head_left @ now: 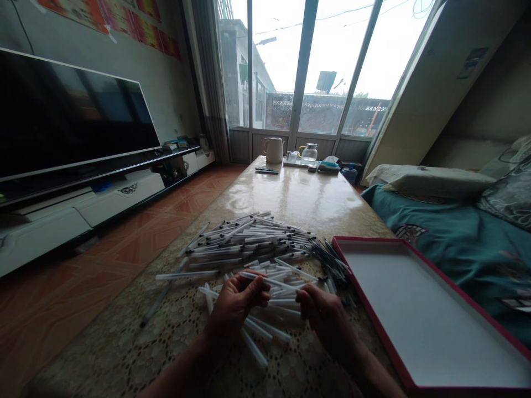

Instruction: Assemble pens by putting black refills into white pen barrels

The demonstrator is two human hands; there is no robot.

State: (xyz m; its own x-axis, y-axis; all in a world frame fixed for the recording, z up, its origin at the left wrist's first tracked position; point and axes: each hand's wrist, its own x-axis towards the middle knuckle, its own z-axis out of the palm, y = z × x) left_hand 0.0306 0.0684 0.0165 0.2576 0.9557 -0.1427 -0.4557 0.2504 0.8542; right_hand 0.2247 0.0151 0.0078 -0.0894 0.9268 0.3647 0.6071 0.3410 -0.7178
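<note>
A heap of white pen barrels [249,240] lies spread over the near part of a long glossy table [290,193]. A bundle of thin dark refills [327,257] lies at the heap's right side. My left hand [236,304] is closed, pinching one white pen barrel [274,282] that points right. My right hand [326,312] is closed just beside that barrel's right end; what its fingers hold is too small to name. More barrels lie under and between both hands.
A shallow white tray with a red rim [373,301] sits at the table's right. A white kettle [274,149] and a glass jug [309,153] stand at the far end. A bed with teal cover [464,243] is right, a TV [70,119] left.
</note>
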